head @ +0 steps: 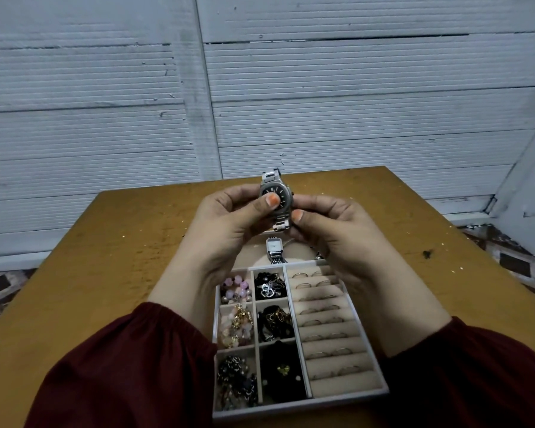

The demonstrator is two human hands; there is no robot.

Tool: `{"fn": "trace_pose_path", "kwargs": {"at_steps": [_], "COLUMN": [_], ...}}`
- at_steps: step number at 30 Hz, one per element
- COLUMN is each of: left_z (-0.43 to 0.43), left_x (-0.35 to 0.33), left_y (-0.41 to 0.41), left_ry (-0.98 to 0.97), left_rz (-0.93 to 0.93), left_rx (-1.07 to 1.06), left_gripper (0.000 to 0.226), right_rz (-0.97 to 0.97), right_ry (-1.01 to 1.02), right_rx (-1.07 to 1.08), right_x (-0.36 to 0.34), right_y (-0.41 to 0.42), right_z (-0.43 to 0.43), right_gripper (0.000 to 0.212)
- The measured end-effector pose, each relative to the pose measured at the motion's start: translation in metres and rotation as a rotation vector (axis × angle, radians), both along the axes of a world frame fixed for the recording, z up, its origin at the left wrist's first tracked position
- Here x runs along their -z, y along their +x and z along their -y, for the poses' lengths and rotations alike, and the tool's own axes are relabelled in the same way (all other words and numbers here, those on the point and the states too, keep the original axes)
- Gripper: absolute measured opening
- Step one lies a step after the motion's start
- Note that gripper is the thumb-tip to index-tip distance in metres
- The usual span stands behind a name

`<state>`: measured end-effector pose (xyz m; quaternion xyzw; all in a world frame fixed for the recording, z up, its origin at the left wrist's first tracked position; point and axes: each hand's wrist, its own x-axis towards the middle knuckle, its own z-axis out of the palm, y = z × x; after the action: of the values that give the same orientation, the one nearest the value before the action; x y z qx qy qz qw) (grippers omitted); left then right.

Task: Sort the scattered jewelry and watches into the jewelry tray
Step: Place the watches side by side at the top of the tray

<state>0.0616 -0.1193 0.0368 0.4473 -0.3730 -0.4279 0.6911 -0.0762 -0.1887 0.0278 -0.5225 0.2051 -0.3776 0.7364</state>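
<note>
1. nearest the camera, dark red sleeves (pixel 121 366) come in over both sides of the jewelry tray (pixel 291 408), which sits on a brown wooden table (pixel 105 242).
2. in the tray's left half, six small cells hold jewelry: black beaded pieces (pixel 235 378) in the nearest cells, gold-and-pink pieces (pixel 237 324) in the middle, and pink beads (pixel 235 288) farther back.
3. the tray's right half is a column of beige ring rolls (pixel 337 384) with thin rings tucked between them.
4. at the tray's far end, a small square-faced watch (pixel 273 246) rests on a pale cushion, partly hidden by the hands.
5. above that far end, lifted clear of the tray, is a silver watch (pixel 286 197) with a dark dial. the left hand (pixel 229 217) grips its left side with fingers curled behind and the thumb pressed on the dial. the right hand (pixel 331 230) pinches its right side, with the thumb tip against the bracelet just below the case.
6. beyond the tray and table stands a wall (pixel 352 88) of pale ribbed panels.
</note>
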Motion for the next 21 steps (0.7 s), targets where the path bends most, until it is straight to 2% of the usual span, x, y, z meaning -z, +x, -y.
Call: {"fn": "trace_pose_path", "kwargs": {"at_steps": [3, 5, 9, 11, 14, 17, 21], "left_z": [0.001, 0.002, 0.001, 0.001, 0.000, 0.001, 0.001], "left_x": [0.002, 0.003, 0.002, 0.001, 0.001, 0.001, 0.003], "left_y": [0.000, 0.000, -0.001, -0.002, -0.002, -0.001, 0.000], "left_ry": [0.030, 0.057, 0.077, 0.076, 0.083, 0.100, 0.108], "left_rz": [-0.016, -0.012, -0.007, -0.005, 0.002, 0.027, 0.060], "left_rx": [-0.016, -0.038, -0.067, -0.082, -0.092, -0.108, -0.116], "left_gripper": [0.025, 0.027, 0.027, 0.026, 0.031, 0.036, 0.030], "right_rz": [-0.026, -0.138, -0.712, -1.001, -1.334, -1.465, -1.458], "right_ry": [0.067, -0.003, -0.399, -0.537, -0.577, -0.614, -0.640], "right_rx": [0.029, 0.217, 0.674, 0.741, 0.695, 0.649, 0.697], "right_x": [-0.004, -0.006, 0.010, 0.020, 0.028, 0.032, 0.036], "right_y": [-0.004, -0.011, -0.038, -0.048, -0.048, -0.039, -0.030], "right_z": [0.002, 0.008, 0.042, 0.055, 0.059, 0.057, 0.057], "right_gripper": [0.027, 0.030, 0.029, 0.031, 0.047, 0.049, 0.045]}}
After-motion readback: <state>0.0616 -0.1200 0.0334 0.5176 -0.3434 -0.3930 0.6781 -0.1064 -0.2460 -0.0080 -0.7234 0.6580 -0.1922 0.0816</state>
